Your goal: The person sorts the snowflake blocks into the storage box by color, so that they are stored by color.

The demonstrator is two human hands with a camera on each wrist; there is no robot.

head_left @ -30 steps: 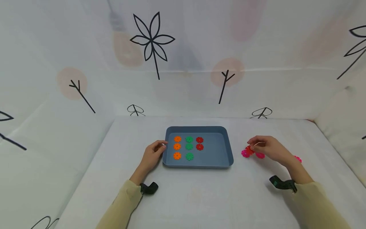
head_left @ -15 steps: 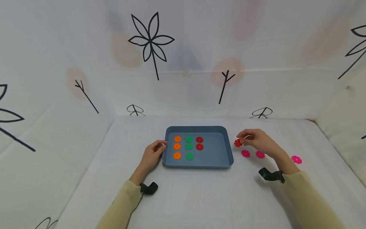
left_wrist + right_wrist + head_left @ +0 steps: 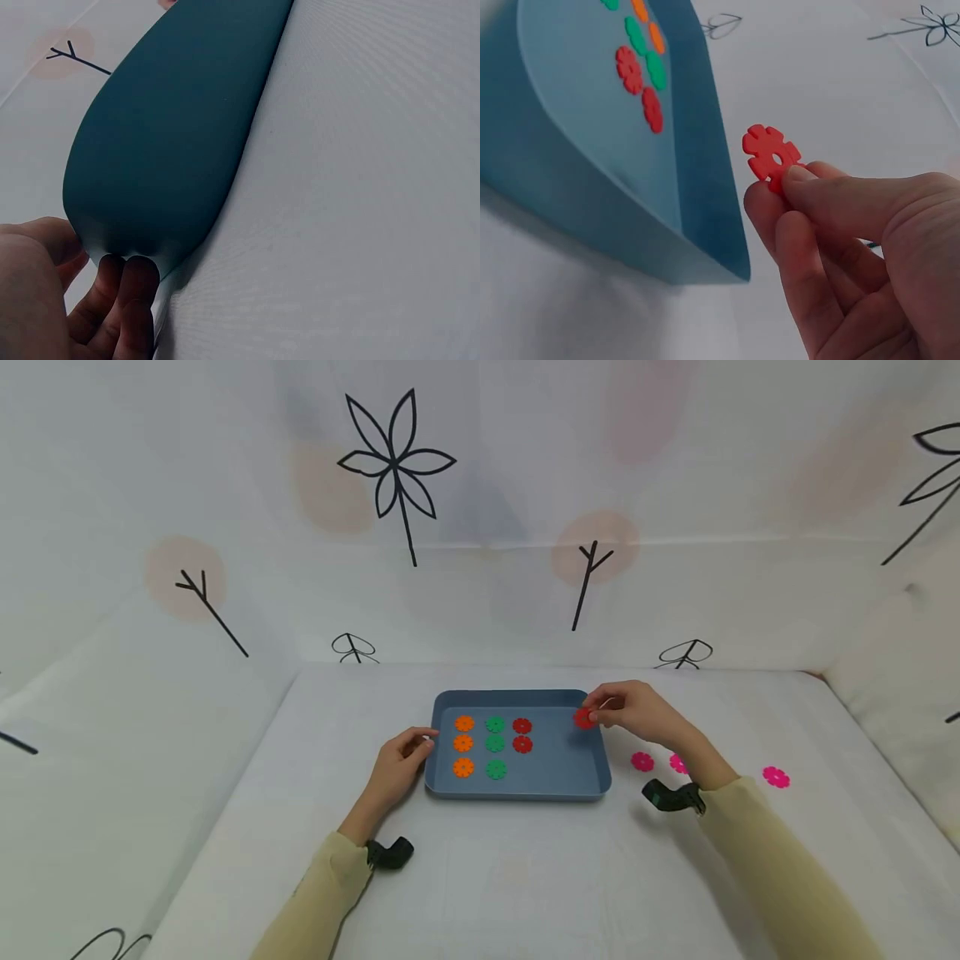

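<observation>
My left hand (image 3: 397, 770) holds the blue-grey tray (image 3: 517, 796) at its left edge. In the left wrist view, fingertips (image 3: 139, 270) touch the tray's outer wall. My right hand (image 3: 633, 708) pinches a red flower-shaped plastic disc (image 3: 583, 718) between thumb and fingers, over the tray's upper right corner in the head view. The right wrist view shows the disc's (image 3: 763, 150) notched petals and central hole. Inside the tray lie columns of orange discs (image 3: 463, 743), green discs (image 3: 495, 743) and two red discs (image 3: 522, 744).
Pink flower discs lie on the white-covered table right of the tray: one near it (image 3: 642, 762), one partly behind the right wrist (image 3: 678, 763), and one farther right (image 3: 776, 777). A patterned white cloth (image 3: 480, 602) stands behind the table.
My right hand has lifted the red disc from beside the pink discs and carried it left and away from me, over the tray's edge. My left hand stays put at the tray.
</observation>
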